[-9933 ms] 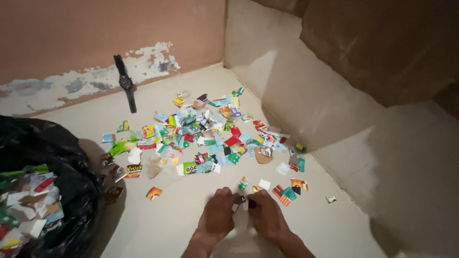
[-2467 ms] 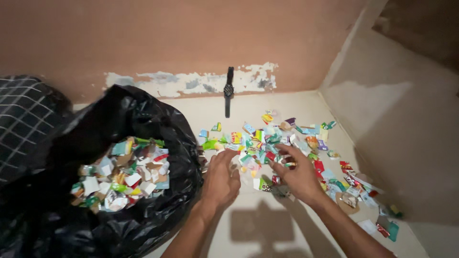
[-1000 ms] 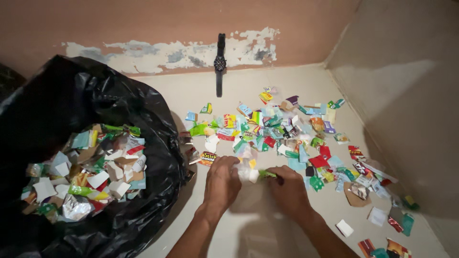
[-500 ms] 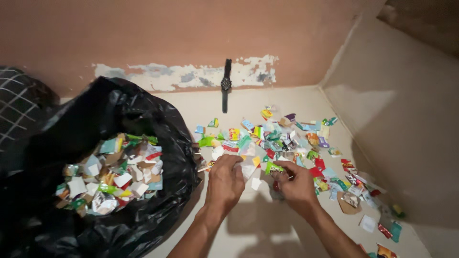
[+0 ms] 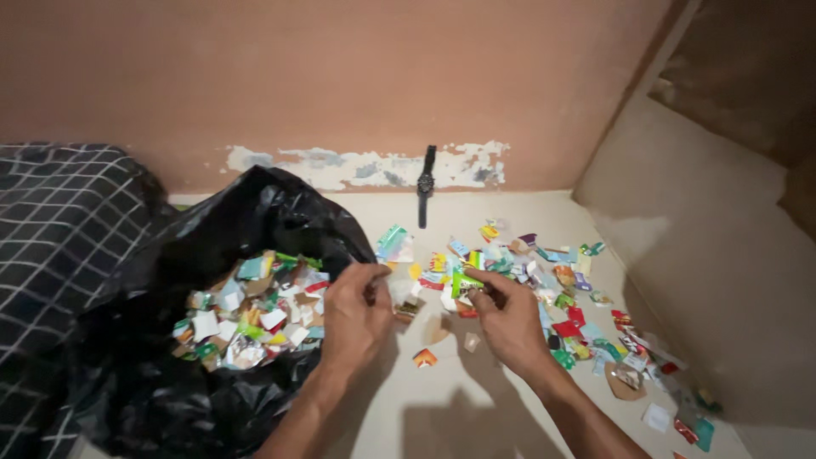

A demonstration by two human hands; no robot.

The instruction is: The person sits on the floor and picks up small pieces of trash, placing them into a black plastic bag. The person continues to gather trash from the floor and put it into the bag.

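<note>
Right hand (image 5: pixel 508 321) pinches a green wrapper scrap (image 5: pixel 463 283) between thumb and fingertips, held just above the floor (image 5: pixel 476 408) at centre frame. Left hand (image 5: pixel 355 313) is at the rim of the black trash bag (image 5: pixel 161 374), fingers curled; whether its grip holds anything, cannot tell. The bag sits at 9 o'clock, open, full of torn wrapper pieces (image 5: pixel 246 314). Scattered paper scraps (image 5: pixel 552 289) spread from 12 to 4 o'clock of the hands, some lying directly under them. A black wristwatch (image 5: pixel 425 184) leans on the wall base at 12 o'clock. Checked fabric (image 5: pixel 59 229) lies at far 9 o'clock, behind the bag.
</note>
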